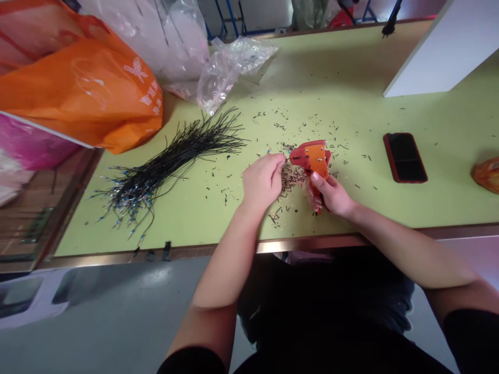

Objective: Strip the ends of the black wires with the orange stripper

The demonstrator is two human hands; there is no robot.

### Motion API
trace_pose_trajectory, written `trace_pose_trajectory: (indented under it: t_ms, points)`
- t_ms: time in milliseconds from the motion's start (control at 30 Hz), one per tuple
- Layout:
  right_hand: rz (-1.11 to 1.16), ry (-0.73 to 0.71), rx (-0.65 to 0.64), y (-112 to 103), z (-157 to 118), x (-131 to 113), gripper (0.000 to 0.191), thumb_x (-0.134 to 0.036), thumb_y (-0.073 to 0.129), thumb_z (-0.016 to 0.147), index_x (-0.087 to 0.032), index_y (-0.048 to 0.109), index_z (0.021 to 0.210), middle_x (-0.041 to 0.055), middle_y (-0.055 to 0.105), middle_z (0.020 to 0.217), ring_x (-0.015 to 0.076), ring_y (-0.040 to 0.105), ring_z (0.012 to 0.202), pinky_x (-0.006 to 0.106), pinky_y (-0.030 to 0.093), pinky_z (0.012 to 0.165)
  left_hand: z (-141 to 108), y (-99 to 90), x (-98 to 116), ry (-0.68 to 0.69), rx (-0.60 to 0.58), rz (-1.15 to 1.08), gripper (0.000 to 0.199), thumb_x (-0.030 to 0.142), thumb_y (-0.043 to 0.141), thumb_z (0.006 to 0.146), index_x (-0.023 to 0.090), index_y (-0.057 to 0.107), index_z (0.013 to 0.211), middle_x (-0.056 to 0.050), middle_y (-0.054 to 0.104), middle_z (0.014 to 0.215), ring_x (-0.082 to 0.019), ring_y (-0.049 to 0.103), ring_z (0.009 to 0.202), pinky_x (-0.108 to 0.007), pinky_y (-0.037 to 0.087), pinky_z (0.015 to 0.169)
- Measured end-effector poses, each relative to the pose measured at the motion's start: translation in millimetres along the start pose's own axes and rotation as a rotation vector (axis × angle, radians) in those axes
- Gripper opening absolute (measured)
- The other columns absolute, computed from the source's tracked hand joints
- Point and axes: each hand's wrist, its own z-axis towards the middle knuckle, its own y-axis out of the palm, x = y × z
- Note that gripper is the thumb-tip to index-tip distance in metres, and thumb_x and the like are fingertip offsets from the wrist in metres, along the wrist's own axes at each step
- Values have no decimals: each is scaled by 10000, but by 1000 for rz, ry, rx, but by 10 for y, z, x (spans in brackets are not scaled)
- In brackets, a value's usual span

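Note:
My right hand is wrapped round the handle of a red and orange wire stripper, its jaws facing left. Close to those jaws, my left hand is closed in a pinch on a thin black wire, of which only a short end shows at the jaws. Below and around the tool lies a heap of short black insulation scraps. To the left rests a long bundle of black wires, with blue and silvery ends toward the near left.
An orange bag and clear plastic bags stand at the back left. On the right lie a red-edged phone and an orange item at the frame's edge. A white panel rises at the back right of the green tabletop.

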Motion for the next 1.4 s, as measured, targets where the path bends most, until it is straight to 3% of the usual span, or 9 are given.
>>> trace_pose_trajectory:
  t_ms: [267,500,567,667,700,767,933,1233,1400]
  points:
    - [6,-112,-74,-36,-30,-3,700,-902,590,899,-213,616,783,-47,517,559,124,493,443,274,436,433,49,48,-24,-94,101,-161,247,121,490,1011,226,703,941,2,782,863,-151,711,763,-280,538,711]
    - [41,-262,-183,1,-29,72,643,-852,603,933,-216,695,926,17,648,702,172,621,555,306,519,481,29,80,-44,-188,189,-286,292,336,464,1127,229,687,973,-20,785,923,-171,742,872,-342,595,790]
    - [98,-394,-139,-26,-52,-2,528,-754,625,985,-238,693,896,-5,611,660,165,592,520,307,517,476,48,48,-223,-269,313,-266,346,431,443,1149,240,667,966,-27,771,945,-175,730,908,-374,594,818]
    - [237,-524,142,-114,-78,-174,488,-735,615,990,-272,676,850,-27,512,628,168,533,533,339,539,544,91,7,-510,-401,573,-176,452,523,342,1177,230,618,971,-14,731,937,-122,695,862,-347,557,783]
    - [268,-495,226,-141,-75,-217,466,-728,632,980,-279,675,859,-21,510,653,175,533,568,355,556,586,101,10,-555,-402,566,-149,489,537,308,1181,216,610,968,-11,724,920,-115,695,852,-344,552,785]
    - [284,-421,231,-174,-49,-249,483,-747,678,937,-269,680,871,-10,527,680,178,546,600,363,566,616,102,47,-525,-342,451,-129,491,575,357,1165,213,639,991,-22,760,936,-144,723,898,-358,568,820]
    - [200,-259,80,-125,47,-91,602,-822,684,892,-225,678,959,17,619,761,200,634,680,378,604,661,34,129,-109,-168,134,-74,382,413,410,1155,220,732,1090,-53,821,1016,-176,766,917,-327,568,807]
    - [134,-139,-18,-36,70,-29,669,-884,615,890,-225,670,987,72,692,876,228,674,773,384,619,679,7,16,140,-66,-7,-13,322,293,461,1113,209,772,1093,-49,810,923,-145,708,752,-273,498,676]
    - [112,-109,-45,-41,93,5,674,-904,580,895,-247,679,1007,86,717,896,254,691,824,391,640,691,-8,22,229,30,8,-26,303,249,466,1107,212,761,1052,-35,788,864,-135,701,750,-258,481,673]
